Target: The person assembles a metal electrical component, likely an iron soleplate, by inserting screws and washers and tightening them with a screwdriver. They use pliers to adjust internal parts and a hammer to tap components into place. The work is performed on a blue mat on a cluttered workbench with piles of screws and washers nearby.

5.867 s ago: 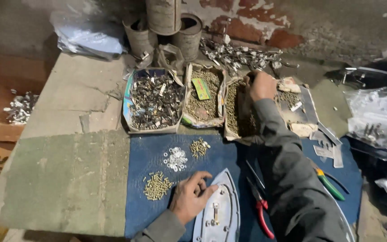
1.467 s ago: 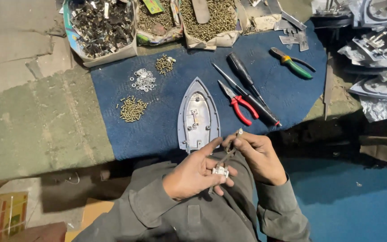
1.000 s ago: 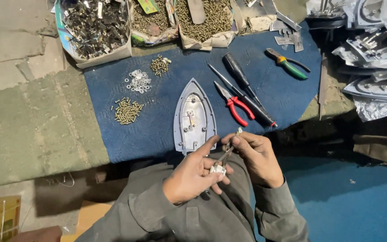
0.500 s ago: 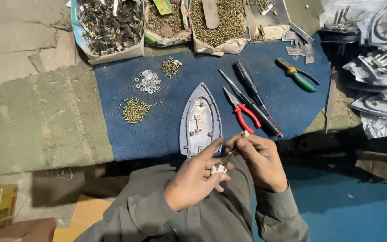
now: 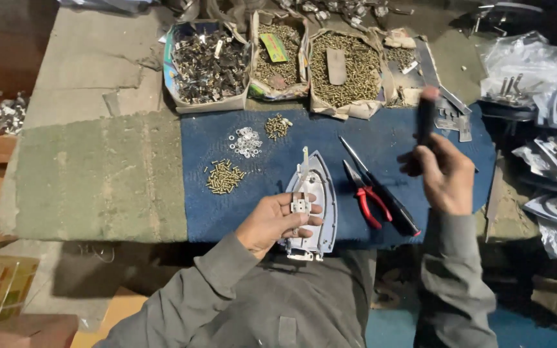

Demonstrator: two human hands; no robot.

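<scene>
Open blue mat [image 5: 459,148] lies bare between the raised right hand [image 5: 445,174] and the pliers [image 5: 363,196] and screwdriver [image 5: 381,190], which bar the middle lane beside the iron soleplate [image 5: 314,212] under the left hand [image 5: 277,222]. Small heaps of brass screws [image 5: 224,177], washers [image 5: 246,142] and more screws [image 5: 277,125] dot the mat's left half. Cardboard boxes of parts [image 5: 207,64] wall off the far edge; the green felt [image 5: 91,174] at left offers free passage.
</scene>
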